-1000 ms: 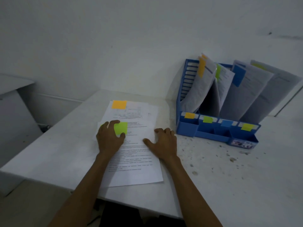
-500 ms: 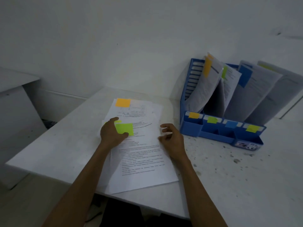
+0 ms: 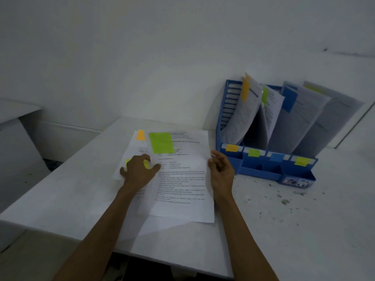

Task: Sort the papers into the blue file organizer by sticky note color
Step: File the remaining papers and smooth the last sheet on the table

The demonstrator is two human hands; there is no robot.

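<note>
A printed sheet with a green sticky note is lifted off the paper pile, its near edge hanging over the table. My right hand pinches this sheet's right edge. My left hand rests on the pile below, partly covering a yellow-green note; an orange note shows at the pile's top. The blue file organizer stands to the right, its front slots labelled orange, green, blue and yellow. Papers with matching notes stand in its compartments.
The white table stands against a white wall; specks of dirt lie on it right of my right arm. A second white surface sits at the far left, across a gap. The table's near edge runs under my forearms.
The green-note sheet has come up off the pile and shifted right, held by my right hand. My left hand stayed on the pile, and a note beneath it is now uncovered.
</note>
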